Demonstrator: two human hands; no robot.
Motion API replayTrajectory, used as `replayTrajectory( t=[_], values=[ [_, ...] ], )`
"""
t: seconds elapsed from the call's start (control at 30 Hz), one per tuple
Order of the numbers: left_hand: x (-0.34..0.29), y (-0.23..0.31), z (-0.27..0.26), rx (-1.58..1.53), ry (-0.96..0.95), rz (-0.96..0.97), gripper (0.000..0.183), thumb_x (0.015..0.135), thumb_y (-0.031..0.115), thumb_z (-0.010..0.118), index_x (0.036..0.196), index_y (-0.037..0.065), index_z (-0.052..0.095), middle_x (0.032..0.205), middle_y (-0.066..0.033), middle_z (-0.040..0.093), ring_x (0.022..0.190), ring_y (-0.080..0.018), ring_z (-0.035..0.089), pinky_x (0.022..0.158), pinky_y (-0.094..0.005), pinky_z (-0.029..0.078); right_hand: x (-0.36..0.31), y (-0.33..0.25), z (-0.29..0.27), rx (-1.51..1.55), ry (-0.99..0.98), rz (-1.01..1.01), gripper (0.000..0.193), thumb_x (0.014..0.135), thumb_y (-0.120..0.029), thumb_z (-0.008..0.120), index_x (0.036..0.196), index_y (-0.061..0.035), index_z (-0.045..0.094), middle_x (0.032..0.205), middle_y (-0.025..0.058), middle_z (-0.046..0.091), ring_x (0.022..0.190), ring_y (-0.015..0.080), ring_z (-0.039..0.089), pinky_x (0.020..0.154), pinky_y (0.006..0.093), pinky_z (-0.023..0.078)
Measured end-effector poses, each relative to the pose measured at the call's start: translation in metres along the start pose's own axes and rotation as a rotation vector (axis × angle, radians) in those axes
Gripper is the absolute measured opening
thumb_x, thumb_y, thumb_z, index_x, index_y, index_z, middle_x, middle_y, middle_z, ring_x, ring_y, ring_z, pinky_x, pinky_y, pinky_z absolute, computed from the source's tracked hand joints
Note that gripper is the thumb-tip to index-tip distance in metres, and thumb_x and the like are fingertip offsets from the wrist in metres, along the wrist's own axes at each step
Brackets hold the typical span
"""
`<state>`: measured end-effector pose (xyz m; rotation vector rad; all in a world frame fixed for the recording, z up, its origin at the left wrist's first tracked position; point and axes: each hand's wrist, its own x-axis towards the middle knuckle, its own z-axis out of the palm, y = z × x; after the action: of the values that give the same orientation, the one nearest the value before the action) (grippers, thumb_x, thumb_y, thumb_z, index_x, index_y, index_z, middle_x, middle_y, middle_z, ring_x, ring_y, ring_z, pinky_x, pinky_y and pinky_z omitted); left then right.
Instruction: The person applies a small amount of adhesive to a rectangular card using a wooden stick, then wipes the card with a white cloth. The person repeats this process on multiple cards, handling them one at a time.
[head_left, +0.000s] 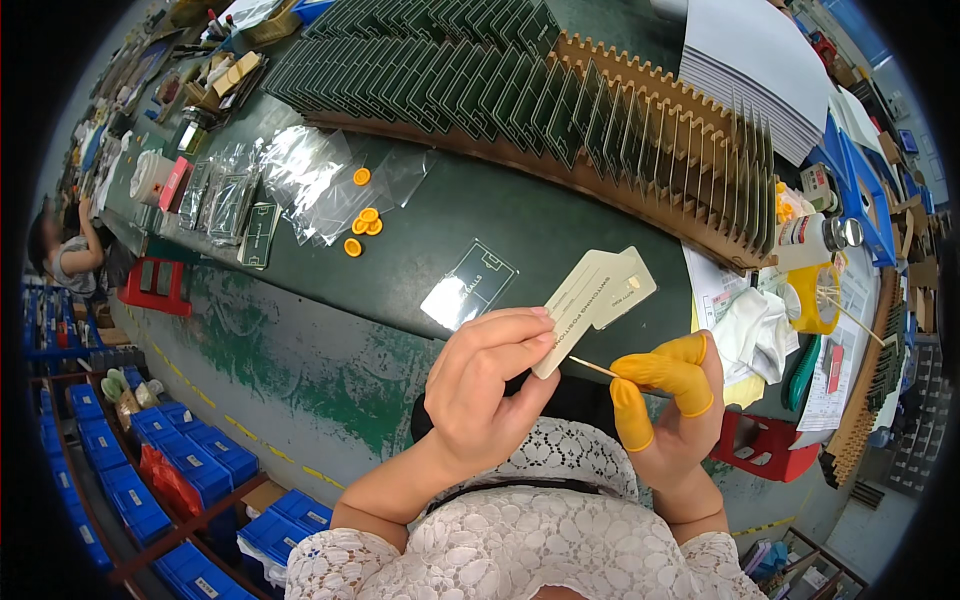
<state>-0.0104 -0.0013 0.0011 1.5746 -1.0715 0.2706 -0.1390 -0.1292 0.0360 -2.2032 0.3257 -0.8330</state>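
Observation:
My left hand [485, 375] grips pale cream cards [590, 295] with dark printing, fanned so that one sticks out behind the other. My right hand [685, 420] wears yellow finger cots [665, 370] on its thumb and fingers. Between those fingertips is a thin wooden stick [592, 367], its tip close to the lower edge of the front card. Whether the tip touches the card I cannot tell. Beyond my left hand, a dark green card [485, 272] with white lines lies on the green table [400, 285], with glare over part of it.
A slotted brown rack [640, 215] of upright dark green cards [430, 95] spans the back. Rolled orange finger cots [368, 215] lie by clear plastic bags [310, 180]. At right are a bottle [805, 240], a yellow holder [815, 298] and white cloth [752, 340]. A person [80, 250] sits far left.

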Motion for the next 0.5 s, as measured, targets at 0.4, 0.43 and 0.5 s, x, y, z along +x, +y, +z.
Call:
replayTrajectory(
  t=[0.4,0.43,0.5],
  values=[
    [0.0002,0.0004,0.0000,-0.005,-0.001,0.007,0.039,0.063,-0.013,0.075,0.098,-0.002,0.062,0.100,-0.0173,0.069,0.090,-0.0318,0.070,0.077,-0.0360,0.057,-0.0017,0.0015,0.0031,0.017,0.001,0.001,0.025,0.074,-0.002,0.080,0.096,-0.0039,0.069,0.084,0.0092,0.060,0.072,0.0227,0.052,0.061,0.0311,0.041],
    [0.0003,0.0006,0.0000,-0.003,-0.002,0.008,0.039,0.063,-0.013,0.075,0.098,-0.002,0.062,0.100,-0.0174,0.069,0.090,-0.0318,0.070,0.077,-0.0360,0.057,-0.0015,0.0022,0.0035,0.015,0.003,-0.007,0.025,0.074,-0.002,0.080,0.096,-0.0039,0.069,0.084,0.0092,0.060,0.072,0.0227,0.052,0.061,0.0311,0.041],
    [-0.0003,0.0005,0.0002,-0.002,0.002,0.009,0.039,0.063,-0.014,0.075,0.098,-0.002,0.062,0.100,-0.0175,0.069,0.090,-0.0318,0.070,0.077,-0.0360,0.057,-0.0011,0.0028,0.0032,0.000,0.021,-0.009,0.025,0.074,-0.002,0.080,0.096,-0.0036,0.069,0.083,0.0093,0.060,0.072,0.0227,0.052,0.061,0.0313,0.041]
  ],
)
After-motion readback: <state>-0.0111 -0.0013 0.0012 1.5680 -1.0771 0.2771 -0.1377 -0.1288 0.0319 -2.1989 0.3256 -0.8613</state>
